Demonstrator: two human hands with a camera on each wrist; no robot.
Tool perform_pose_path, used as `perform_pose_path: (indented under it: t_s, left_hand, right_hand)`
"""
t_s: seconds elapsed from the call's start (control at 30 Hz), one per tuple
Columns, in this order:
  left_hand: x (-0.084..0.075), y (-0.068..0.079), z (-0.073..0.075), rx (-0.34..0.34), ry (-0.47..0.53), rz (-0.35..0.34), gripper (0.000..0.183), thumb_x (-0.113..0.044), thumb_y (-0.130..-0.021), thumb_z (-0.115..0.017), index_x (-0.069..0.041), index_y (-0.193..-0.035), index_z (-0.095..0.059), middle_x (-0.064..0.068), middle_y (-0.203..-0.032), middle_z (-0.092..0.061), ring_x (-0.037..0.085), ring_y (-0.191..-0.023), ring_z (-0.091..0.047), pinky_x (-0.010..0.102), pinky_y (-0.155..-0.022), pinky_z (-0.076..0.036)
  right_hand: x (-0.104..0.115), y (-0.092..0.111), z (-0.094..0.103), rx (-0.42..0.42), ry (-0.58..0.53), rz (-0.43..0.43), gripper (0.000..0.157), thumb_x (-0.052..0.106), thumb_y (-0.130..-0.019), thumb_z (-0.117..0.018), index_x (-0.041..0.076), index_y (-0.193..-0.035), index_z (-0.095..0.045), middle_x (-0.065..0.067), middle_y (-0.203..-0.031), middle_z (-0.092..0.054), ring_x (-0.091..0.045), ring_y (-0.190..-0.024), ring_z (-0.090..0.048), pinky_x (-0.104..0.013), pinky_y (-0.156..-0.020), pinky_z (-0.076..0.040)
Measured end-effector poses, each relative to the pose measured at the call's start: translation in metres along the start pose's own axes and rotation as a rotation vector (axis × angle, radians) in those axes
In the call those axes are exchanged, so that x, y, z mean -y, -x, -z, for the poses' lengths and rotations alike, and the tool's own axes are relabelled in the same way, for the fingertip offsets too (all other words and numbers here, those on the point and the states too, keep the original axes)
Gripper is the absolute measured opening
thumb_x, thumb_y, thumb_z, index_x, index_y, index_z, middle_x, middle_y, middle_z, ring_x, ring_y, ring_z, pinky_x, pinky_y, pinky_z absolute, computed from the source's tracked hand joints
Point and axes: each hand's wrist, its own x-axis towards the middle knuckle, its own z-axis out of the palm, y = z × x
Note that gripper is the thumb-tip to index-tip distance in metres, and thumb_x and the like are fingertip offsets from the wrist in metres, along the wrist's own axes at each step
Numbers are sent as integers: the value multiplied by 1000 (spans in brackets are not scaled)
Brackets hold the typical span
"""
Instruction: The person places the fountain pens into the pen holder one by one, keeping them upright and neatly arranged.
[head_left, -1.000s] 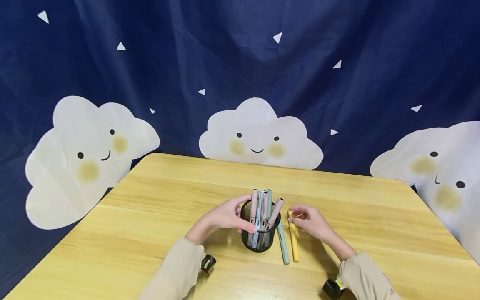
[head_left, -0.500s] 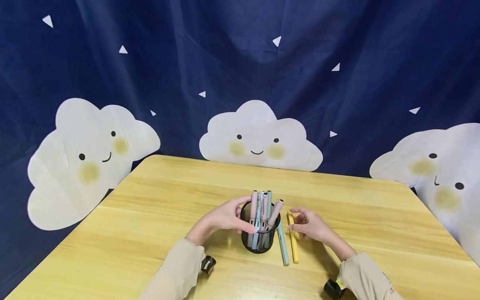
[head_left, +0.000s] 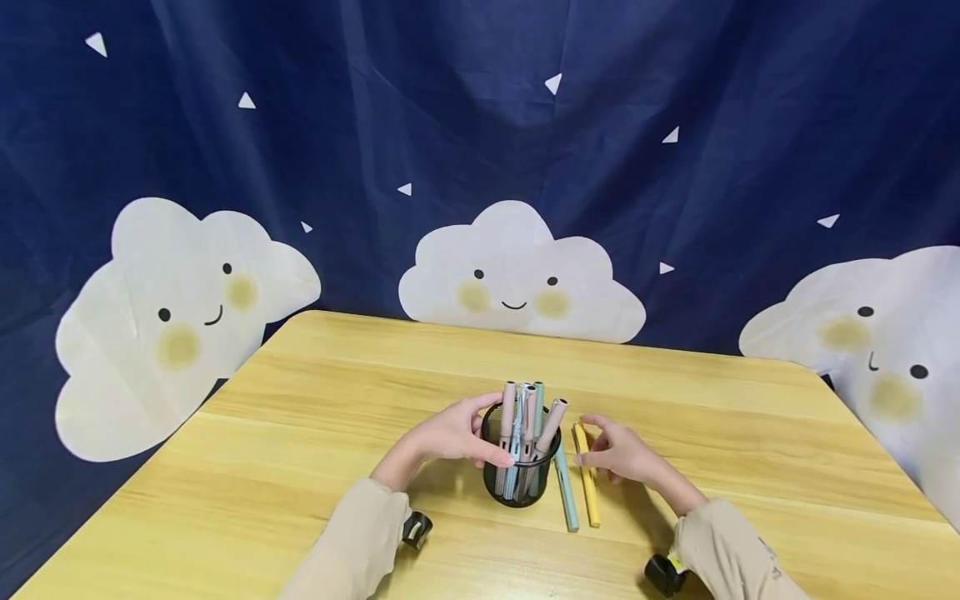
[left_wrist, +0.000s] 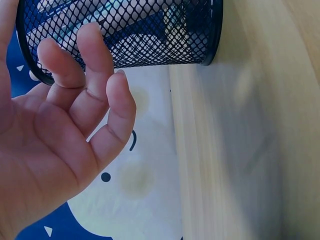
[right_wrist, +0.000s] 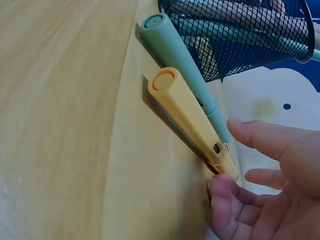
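Note:
My left hand point(head_left: 452, 430) grips a black mesh pen holder point(head_left: 491, 482) by its upper part, thumb over the front of the rim and fingers behind. Several capped pens point(head_left: 508, 410), pink, pale blue and green, stand in it. To the right, a green pen point(right_wrist: 182, 62) and a yellow pen point(right_wrist: 187, 112) lie side by side on the table. My right hand point(head_left: 624, 451) is at the yellow pen's far end, thumb and forefinger spread about it. In the right wrist view its curled lower fingers point(right_wrist: 223, 200) come right up to that end, while the thumb stands apart.
The wooden table point(head_left: 337, 375) reaches back to a dark blue curtain point(head_left: 480, 108) printed with white clouds. A black camera point(head_left: 417, 529) sits at the left cuff, another black camera point(head_left: 664, 575) at the right.
The yellow pen has rolled, its dark clip no longer showing, and its near end has shifted slightly right. The right thumb and forefinger have spread apart. The left hand and holder stay put.

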Motion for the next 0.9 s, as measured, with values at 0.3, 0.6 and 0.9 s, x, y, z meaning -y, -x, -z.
perform_pose_path:
  t_s: [0.3, 0.6, 0.9]
  left_hand:
    - [1, 1, 0, 3, 8, 2, 89, -11, -69, -76, -8, -141, -24, 3, -55, -43, 31, -50, -54, 24, -47, -38]
    - [0, 0, -1, 10, 13, -4, 89, -10, -70, -76, -7, -141, -23, 3, -52, -44, 30, -49, -53, 22, -46, -37]
    - [-2, 0, -1, 9, -1, -9, 89, -10, -70, -76, -6, -141, -24, 2, -51, -43, 35, -51, -53, 23, -46, -37]
  right_hand:
    - [7, 1, -1, 65, -69, -195, 84, 13, -78, -70, -2, -140, -16, -16, -74, -50, -20, -43, -53, -37, -41, -49]
    - [3, 0, 0, 116, -115, -208, 88, 16, -80, -68, 0, -141, -7, -15, -61, -54, -17, -38, -54, -36, -40, -49]
    - [1, -1, 1, 119, -155, -210, 85, 14, -80, -67, 1, -140, -9, -14, -59, -53, -16, -37, -54, -35, -40, -49]
